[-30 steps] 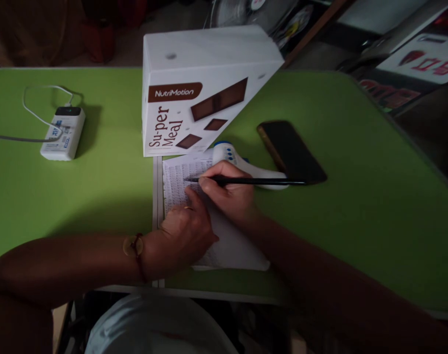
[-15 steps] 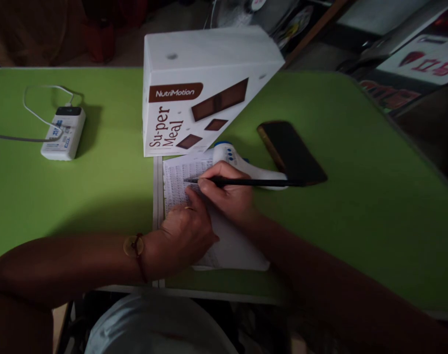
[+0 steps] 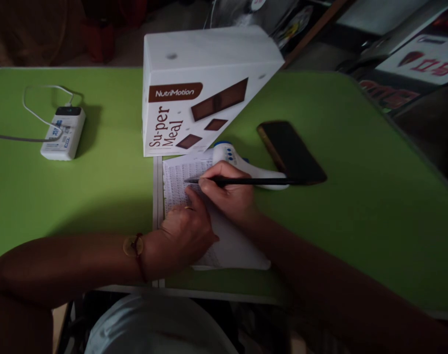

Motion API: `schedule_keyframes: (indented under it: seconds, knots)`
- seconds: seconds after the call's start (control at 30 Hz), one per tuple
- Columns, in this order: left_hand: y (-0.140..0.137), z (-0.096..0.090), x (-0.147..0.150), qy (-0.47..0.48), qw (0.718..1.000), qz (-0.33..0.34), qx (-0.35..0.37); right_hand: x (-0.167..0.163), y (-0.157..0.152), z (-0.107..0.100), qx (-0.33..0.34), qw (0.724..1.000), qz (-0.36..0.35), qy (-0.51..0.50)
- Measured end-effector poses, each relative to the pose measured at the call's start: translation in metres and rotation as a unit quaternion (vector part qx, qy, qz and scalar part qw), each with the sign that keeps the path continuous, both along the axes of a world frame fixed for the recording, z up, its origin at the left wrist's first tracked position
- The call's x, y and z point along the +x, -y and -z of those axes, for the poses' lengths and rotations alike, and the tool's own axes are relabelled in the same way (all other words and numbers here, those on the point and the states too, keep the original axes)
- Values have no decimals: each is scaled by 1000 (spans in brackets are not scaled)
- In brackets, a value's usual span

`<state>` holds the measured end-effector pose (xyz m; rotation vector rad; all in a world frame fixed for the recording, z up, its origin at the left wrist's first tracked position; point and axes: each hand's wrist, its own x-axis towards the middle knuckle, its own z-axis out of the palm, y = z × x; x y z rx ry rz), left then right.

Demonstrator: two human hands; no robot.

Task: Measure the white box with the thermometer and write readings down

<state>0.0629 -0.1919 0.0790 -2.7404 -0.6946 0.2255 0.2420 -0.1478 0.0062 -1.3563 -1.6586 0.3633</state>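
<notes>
Head view: right grip (image 3: 233,197) pinches pen (image 3: 253,181); left grip (image 3: 187,230), thumb and index spread, overlies paper (image 3: 238,243).

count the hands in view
2: the left hand lies on the printed paper; the right hand, beside it, holds a black pen. No others show.

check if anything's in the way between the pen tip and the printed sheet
Nothing visible is. The right hand holds the black pen with its tip at the printed sheet; contact is too fine to tell. The left hand rests on the sheet, close to the tip but not under it.
</notes>
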Motion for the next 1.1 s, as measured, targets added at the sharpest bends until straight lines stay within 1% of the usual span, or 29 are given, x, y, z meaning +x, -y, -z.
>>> schedule_keyframes:
  seconds: [0.1,0.27,0.47,0.67,0.8,0.93,1.1]
  knots:
    - [0,2,1,-1,1000,-11,3,0,0,0,-3,1000,-2,0]
    - [1,0,1,-7,1000,1,3,-1,1,0,9,1000,3,-15]
    - [1,-3,-1,-11,1000,-1,1,-1,1,0,17,1000,-2,-21]
    - [-1,-6,-1,-23,1000,-4,-20,-1,2,-2,-4,1000,7,-10]
    - [-2,-6,0,-13,1000,-6,-28,-4,2,-4,-11,1000,20,-21]
    - [0,-5,-2,1,1000,-8,-18,-5,1,-3,-13,999,30,-35]
    - [1,-5,-3,-2,1000,-8,-12,-3,2,-2,-18,999,34,-12]
